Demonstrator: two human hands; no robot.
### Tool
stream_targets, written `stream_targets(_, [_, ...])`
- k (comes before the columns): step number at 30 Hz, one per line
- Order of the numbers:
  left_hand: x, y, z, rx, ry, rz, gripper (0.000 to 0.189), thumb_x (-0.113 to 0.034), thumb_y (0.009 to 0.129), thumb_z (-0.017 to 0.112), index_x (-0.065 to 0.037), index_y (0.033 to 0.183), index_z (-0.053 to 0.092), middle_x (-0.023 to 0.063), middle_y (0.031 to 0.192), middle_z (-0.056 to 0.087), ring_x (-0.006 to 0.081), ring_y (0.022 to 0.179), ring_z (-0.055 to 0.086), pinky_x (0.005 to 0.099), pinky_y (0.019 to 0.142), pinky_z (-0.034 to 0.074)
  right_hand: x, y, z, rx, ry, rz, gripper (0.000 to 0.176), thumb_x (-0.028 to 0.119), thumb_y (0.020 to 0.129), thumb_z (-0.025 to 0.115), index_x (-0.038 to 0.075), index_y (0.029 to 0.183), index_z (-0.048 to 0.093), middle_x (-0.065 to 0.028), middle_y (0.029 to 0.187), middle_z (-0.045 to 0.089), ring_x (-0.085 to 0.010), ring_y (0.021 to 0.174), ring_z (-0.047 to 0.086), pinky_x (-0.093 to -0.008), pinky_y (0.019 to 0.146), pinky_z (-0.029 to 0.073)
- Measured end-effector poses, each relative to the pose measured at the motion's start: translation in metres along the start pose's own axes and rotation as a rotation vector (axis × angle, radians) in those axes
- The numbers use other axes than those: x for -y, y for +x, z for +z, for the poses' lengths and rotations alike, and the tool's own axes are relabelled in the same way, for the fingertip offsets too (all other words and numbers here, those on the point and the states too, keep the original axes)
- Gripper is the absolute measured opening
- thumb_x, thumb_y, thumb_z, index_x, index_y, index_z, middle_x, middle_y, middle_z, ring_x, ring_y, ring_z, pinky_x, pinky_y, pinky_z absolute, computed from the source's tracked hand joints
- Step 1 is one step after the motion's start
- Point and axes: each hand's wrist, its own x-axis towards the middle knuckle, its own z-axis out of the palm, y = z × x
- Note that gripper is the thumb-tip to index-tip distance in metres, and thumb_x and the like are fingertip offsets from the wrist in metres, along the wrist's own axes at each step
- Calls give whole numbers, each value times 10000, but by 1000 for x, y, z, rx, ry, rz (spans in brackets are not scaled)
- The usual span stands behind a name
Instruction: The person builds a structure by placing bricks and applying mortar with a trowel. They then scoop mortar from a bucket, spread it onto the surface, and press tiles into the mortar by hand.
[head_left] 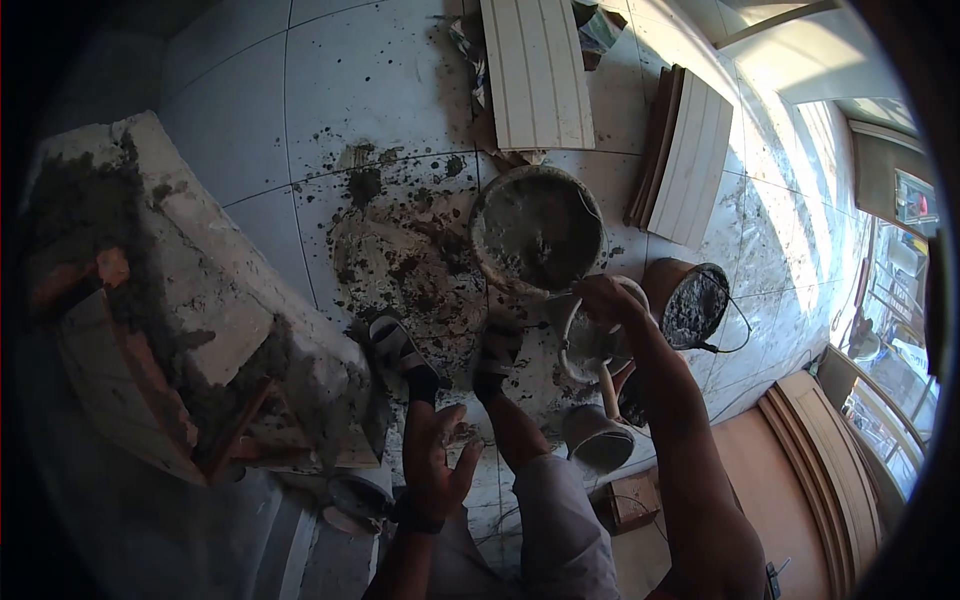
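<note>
My right hand [610, 302] is closed at the rim of a light bucket [574, 365], close to the large round tub [483, 255]. Its curled fingers hide what they grip, if anything. Wet grey mortar [540, 235] lies in the tub. A pale handle [608, 392] sticks out at the light bucket's near side. My left hand [447, 455] hangs with its fingers apart above my leg and holds nothing. To the left stands a brick structure [215, 310], partly coated with mortar.
A dark bucket [690, 305] of mortar and a smaller bucket [598, 442] stand to the right. Panels [540, 75] lie ahead; more panels [690, 160] are stacked beside them. Mortar splashes [410, 245] cover the tiles around my feet. A brick [635, 500] lies near my right arm.
</note>
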Motion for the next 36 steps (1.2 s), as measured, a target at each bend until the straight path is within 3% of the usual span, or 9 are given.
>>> stream_targets(3, [-7,2,0,-19,-14,-29,501,-43,910,666,6,1379,496,148,1335,564,203,1164,600,346,967,500,-9,-15,7,-81,-42,-259,414,380,952,618,12,762,605,-53,625,582,-142,503,567,-338,464,439])
stream_targets(6, [-13,7,-1,-44,-11,-35,498,-43,911,661,6,1378,495,152,1337,565,201,1163,599,350,968,499,4,-30,14,-79,240,18,372,354,945,623,9,804,613,-37,613,559,-129,492,542,-325,452,423])
stream_targets(15, [-47,11,-26,-91,-38,0,505,-71,932,658,-25,1405,488,155,1386,544,228,1225,581,368,1011,484,32,-87,34,-133,277,-258,317,352,916,638,49,848,570,28,621,511,-66,546,471,-275,485,366])
stream_targets(20, [-112,-10,-63,-242,-221,157,540,-95,958,646,-46,1456,444,156,1450,513,250,1266,569,375,1013,489,138,-188,43,-165,-29,-462,258,290,881,636,36,876,591,15,611,503,-82,548,471,-296,493,374])
stream_targets(22, [-136,-24,-90,-292,-254,170,572,-107,954,652,-59,1476,424,153,1465,506,250,1284,559,377,1006,493,186,-215,52,-378,-675,-1280,236,254,882,604,18,884,596,-2,667,534,-96,578,497,-303,505,399])
stream_targets(24, [-144,-34,-121,-446,-258,325,595,-116,946,661,-69,1487,417,159,1458,512,250,1237,591,376,975,508,239,-263,68,-21,-110,-629,237,222,887,567,-4,936,621,-25,751,572,-114,628,536,-316,526,431])
stream_targets(30, [-122,-65,-271,-802,-201,330,564,-177,912,694,-48,1420,486,168,1346,575,277,1207,584,419,1014,476,446,-344,176,40,-286,-865,348,187,891,575,-5,1178,623,-4,701,583,-86,616,545,-280,560,470])
stream_targets(34, [-67,-64,-375,-1004,468,154,740,-323,864,727,-33,1472,422,229,1441,471,412,1335,446,498,1095,387,557,-327,278,-110,-600,-1095,422,203,886,655,-11,1245,598,-202,1066,671,-378,926,680,-416,837,547])
stream_targets(36, [-53,-57,-417,-975,619,-4,821,-390,841,741,-31,1494,395,244,1489,415,447,1385,376,530,1119,350,602,-260,333,-219,-863,-1641,328,186,876,679,2,1139,608,-221,1053,655,-392,897,662,-483,783,534])
